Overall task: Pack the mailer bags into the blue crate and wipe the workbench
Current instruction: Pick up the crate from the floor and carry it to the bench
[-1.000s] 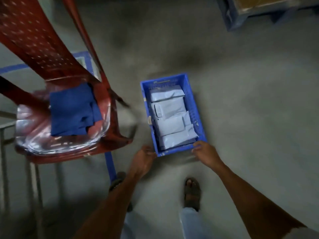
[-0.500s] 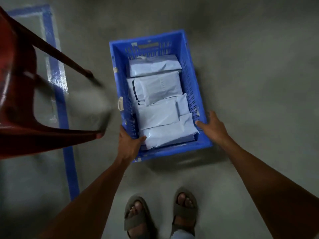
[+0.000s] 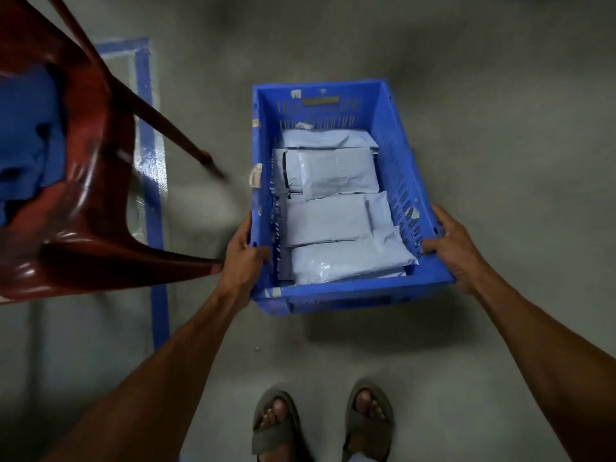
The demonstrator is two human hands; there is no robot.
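The blue crate [image 3: 336, 300] is in front of me over the grey concrete floor, with a shadow under its near end. Several pale grey mailer bags [image 3: 333, 221] lie stacked flat inside it. My left hand [image 3: 245, 258] grips the crate's left rim near the front corner, thumb inside. My right hand [image 3: 455, 248] grips the right rim near the front corner, fingers curled over the edge.
A red plastic chair [image 3: 83, 195] stands close on the left, one leg tip almost touching my left wrist; a blue cloth [image 3: 23, 138] lies on its seat. Blue tape lines [image 3: 151, 181] mark the floor. My sandalled feet [image 3: 320, 425] are below.
The crate has come nearer and sits larger in view. My hands went from its near end to a grip on both side rims. The chair has shifted left in view.
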